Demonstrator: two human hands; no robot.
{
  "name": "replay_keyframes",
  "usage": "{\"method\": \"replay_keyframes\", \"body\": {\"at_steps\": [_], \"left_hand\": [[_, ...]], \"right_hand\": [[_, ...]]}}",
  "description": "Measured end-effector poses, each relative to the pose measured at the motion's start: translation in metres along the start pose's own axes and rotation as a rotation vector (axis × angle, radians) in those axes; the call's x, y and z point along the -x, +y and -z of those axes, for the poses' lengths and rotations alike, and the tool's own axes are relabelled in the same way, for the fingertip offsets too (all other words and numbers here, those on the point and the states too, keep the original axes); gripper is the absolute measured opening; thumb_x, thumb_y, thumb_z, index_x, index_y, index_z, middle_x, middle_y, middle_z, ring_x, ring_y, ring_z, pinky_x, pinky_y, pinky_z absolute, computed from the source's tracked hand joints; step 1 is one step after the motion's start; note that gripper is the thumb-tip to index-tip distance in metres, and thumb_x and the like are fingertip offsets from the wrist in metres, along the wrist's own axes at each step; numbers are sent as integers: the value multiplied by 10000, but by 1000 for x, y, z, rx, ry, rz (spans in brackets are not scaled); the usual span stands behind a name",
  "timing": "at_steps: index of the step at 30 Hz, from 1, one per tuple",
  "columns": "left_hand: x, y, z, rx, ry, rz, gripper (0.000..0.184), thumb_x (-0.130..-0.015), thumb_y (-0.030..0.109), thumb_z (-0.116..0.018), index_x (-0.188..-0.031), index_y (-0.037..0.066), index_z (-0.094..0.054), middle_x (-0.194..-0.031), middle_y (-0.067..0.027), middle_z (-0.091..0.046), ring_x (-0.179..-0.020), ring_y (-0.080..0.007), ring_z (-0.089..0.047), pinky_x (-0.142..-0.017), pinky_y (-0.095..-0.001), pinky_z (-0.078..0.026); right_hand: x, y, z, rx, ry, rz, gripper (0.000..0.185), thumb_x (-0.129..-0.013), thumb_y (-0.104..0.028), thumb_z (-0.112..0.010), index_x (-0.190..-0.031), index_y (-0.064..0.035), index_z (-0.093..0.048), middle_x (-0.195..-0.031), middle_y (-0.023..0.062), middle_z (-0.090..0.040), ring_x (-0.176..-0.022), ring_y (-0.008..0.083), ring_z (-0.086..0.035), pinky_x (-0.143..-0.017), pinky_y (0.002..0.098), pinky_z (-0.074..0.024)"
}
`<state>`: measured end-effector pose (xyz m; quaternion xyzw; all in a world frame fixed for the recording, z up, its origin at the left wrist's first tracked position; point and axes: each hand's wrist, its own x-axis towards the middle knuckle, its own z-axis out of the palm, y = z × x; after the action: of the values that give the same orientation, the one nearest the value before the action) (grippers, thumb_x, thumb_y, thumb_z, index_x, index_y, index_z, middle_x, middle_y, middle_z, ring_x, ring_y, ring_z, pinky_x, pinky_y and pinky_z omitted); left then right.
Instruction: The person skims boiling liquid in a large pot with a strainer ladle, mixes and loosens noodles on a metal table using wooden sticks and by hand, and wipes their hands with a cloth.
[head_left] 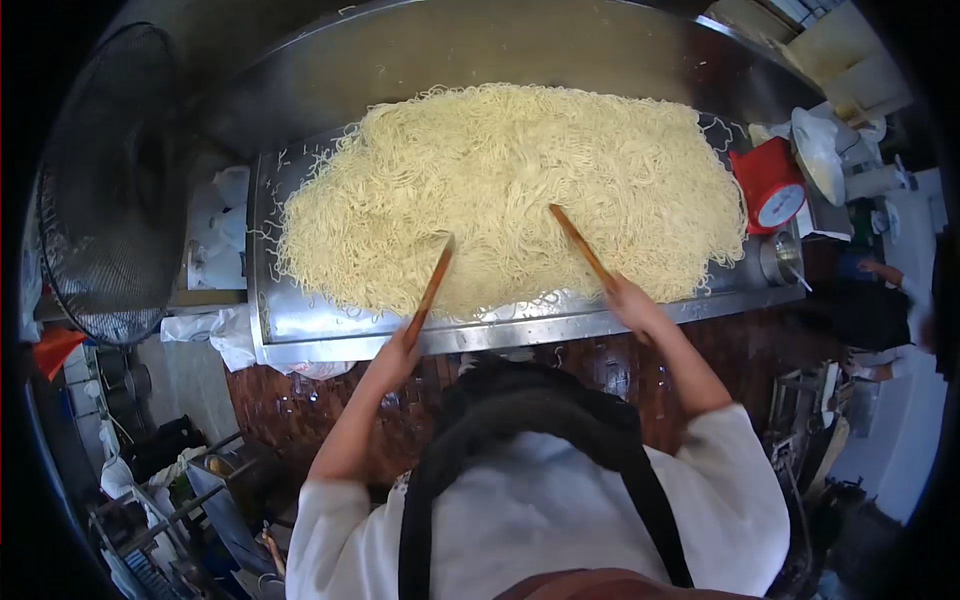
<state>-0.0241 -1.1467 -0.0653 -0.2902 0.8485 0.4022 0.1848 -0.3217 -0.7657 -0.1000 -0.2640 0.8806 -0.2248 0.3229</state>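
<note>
A wide heap of pale yellow noodles (500,180) covers most of a steel table (310,318). My left hand (402,345) is closed around the lower end of a wooden stick (432,285), whose upper tip reaches the noodles. In my right hand (628,303) I grip a second wooden stick (582,247), its tip slanting up and left onto the heap. Both hands are over the table's near edge, apart from each other. Whether the tips are sunk into the strands is hard to make out.
To the left stands a large fan (105,190). A red dial scale (770,190) sits at the table's right end, near a metal container (778,258). Another person (860,305) is at the far right. A metal rack (205,500) is at lower left.
</note>
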Motion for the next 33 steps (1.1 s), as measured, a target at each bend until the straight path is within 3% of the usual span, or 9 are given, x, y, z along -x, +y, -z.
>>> {"method": "replay_keyframes", "body": {"at_steps": [4,7,12,13,18,22,25,28,33], "left_hand": [[-133,54,-47,289,12,-199,360,-861,169,-654,-1134,-10,-502,-960,-181,-609,-913,-320,-608,-822,-398,-491],[-74,110,13,594,-110,-3,276,-904,138,-635,-1097,37,-465,-832,-50,-520,-789,-182,-564,-713,-329,-486],[-97,73,-113,151,384,-259,312,-882,137,-607,-1132,-4,-484,-885,-171,-577,-821,-307,-598,-758,-400,-490],[-96,96,-108,320,223,-62,333,-854,114,-600,-1131,-36,-496,-891,-227,-581,-877,-374,-600,-798,-435,-480],[-44,157,21,1055,51,-101,174,-906,111,-612,-1014,71,-482,-583,30,-460,-358,-77,-392,-315,-250,-307],[-1,102,73,853,133,-142,219,-892,131,-636,-1017,51,-475,-625,-7,-479,-430,-110,-435,-375,-275,-350],[30,-23,82,140,251,-38,305,-848,159,-670,-1041,-10,-503,-796,-75,-522,-669,-187,-513,-613,-321,-444],[151,-33,127,76,-24,202,394,-862,133,-660,-1210,1,-532,-898,-67,-581,-837,-166,-557,-784,-331,-476],[142,-59,59,-136,-2,40,403,-866,79,-571,-1261,20,-517,-1056,-295,-623,-1027,-450,-592,-877,-466,-480]], "right_hand": [[-77,-94,-12,-276,59,63,348,-874,-245,-624,-1105,-6,-520,-915,223,-615,-800,355,-619,-733,409,-493],[-48,-98,27,-232,215,212,323,-887,-234,-608,-1099,-10,-513,-851,180,-601,-775,312,-616,-729,416,-495],[-18,-49,-55,-255,158,61,349,-860,-180,-578,-1149,-3,-494,-821,201,-632,-763,363,-632,-693,442,-500],[-20,-66,-55,-344,42,0,340,-853,-158,-574,-1143,1,-495,-787,181,-622,-706,342,-629,-647,433,-500],[20,-219,21,-604,-63,26,276,-867,-137,-567,-1096,-5,-489,-735,97,-566,-502,190,-560,-464,349,-461],[23,-189,28,-223,79,111,318,-890,-170,-590,-1151,-19,-488,-818,167,-612,-697,293,-624,-637,410,-505],[69,-109,65,169,7,-31,358,-897,-178,-581,-1224,-43,-529,-959,225,-647,-889,377,-632,-787,465,-496],[177,-81,119,277,-94,-260,248,-865,-130,-593,-1095,-51,-541,-970,271,-640,-950,460,-603,-820,527,-470],[139,-16,17,102,-99,-163,303,-884,-112,-547,-1172,-26,-511,-1046,279,-611,-1004,462,-582,-840,508,-468]]}}
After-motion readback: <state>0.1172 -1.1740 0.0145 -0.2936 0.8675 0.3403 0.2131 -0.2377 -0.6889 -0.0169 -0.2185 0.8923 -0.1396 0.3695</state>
